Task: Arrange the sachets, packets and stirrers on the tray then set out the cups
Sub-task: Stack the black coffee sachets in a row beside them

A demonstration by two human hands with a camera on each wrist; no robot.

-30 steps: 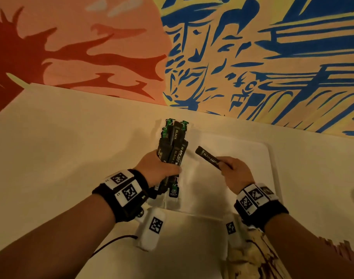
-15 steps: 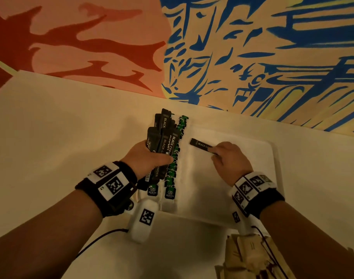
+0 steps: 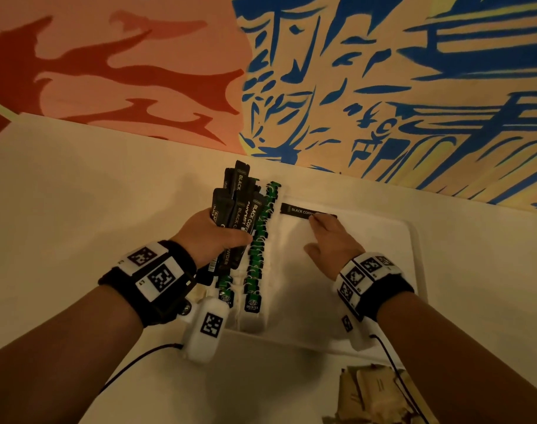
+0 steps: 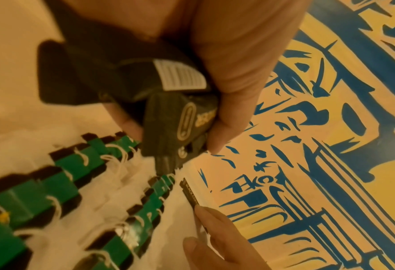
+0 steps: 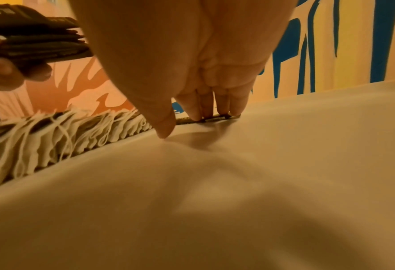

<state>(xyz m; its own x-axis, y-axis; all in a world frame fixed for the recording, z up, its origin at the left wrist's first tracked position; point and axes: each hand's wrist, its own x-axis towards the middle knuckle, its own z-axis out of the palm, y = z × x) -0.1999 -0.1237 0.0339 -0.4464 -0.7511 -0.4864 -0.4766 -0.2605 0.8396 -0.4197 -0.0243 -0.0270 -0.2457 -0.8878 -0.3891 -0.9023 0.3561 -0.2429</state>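
Observation:
My left hand grips a fanned bundle of black coffee sachets, held upright over the left edge of the white tray. Two rows of green tea bags lie along the tray's left side, just under the bundle. A single black coffee sachet lies flat at the tray's far edge. The straight fingers of my right hand press on its right end. In the right wrist view the fingertips sit on the sachet while the thumb touches the tray.
A pile of brown paper packets lies on the white table near its front edge, right of centre. A painted wall rises directly behind the tray. Most of the tray floor to the right of the tea bags is bare.
My right hand carried the single black sachet forward, laid it flat at the tray's far edge, and its fingers straightened on top. The left hand kept its bundle, drifting slightly left.

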